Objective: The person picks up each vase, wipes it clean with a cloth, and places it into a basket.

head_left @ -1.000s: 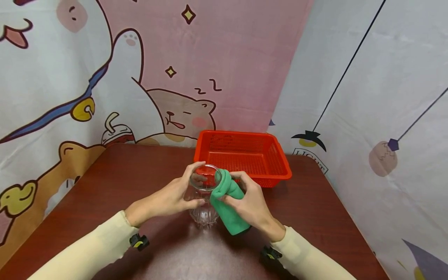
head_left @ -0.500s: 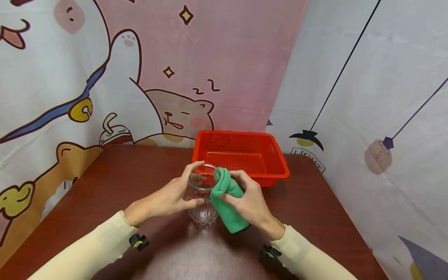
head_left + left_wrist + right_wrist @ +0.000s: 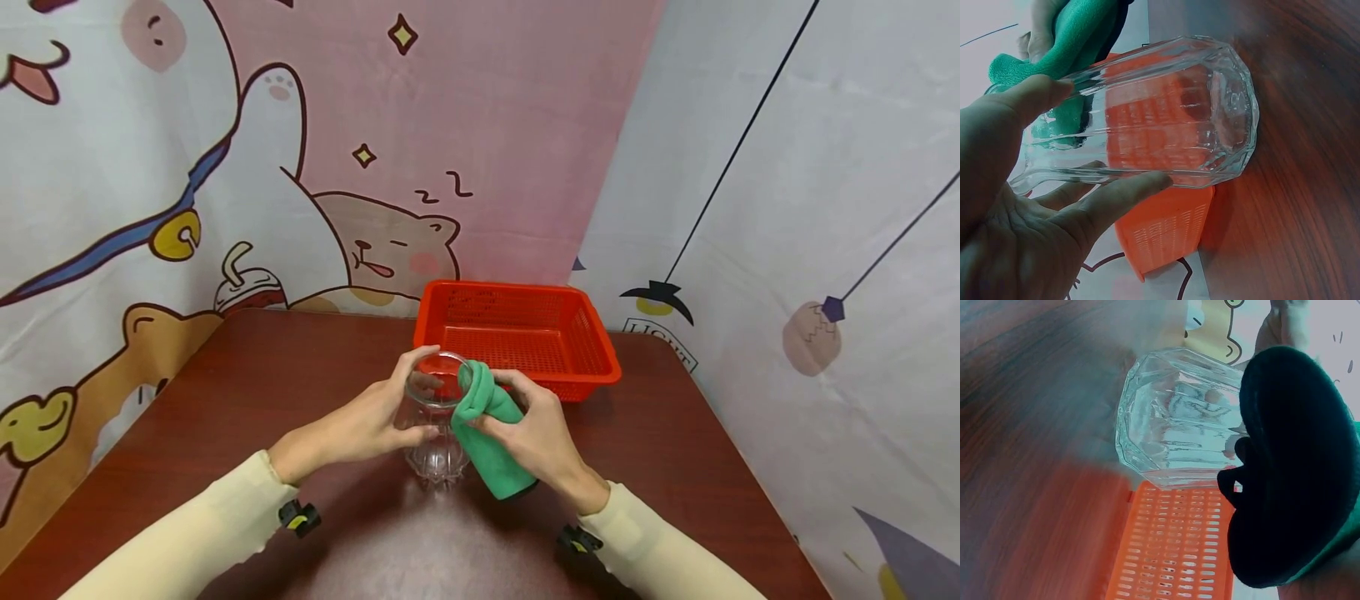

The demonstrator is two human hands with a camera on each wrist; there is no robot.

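almost nothing had shifted over the last second: left hand (image 3: 375, 421) kept its fingers curled round the ribbed clear glass (image 3: 437, 425) at frame centre, standing upright on the table, and right hand (image 3: 536, 437) kept pinching the folded green cloth (image 3: 486, 433) over the near-right part of the rim, one fold tucked inside. only a tiny camera wobble, so the rubbing looked slow or paused at that spot. glass sat just in front of the red mesh basket (image 3: 525, 333). surface was a dark reddish wood table (image 3: 247, 392); cartoon-print curtain (image 3: 187, 167) filled upper left, a pale one upper right.
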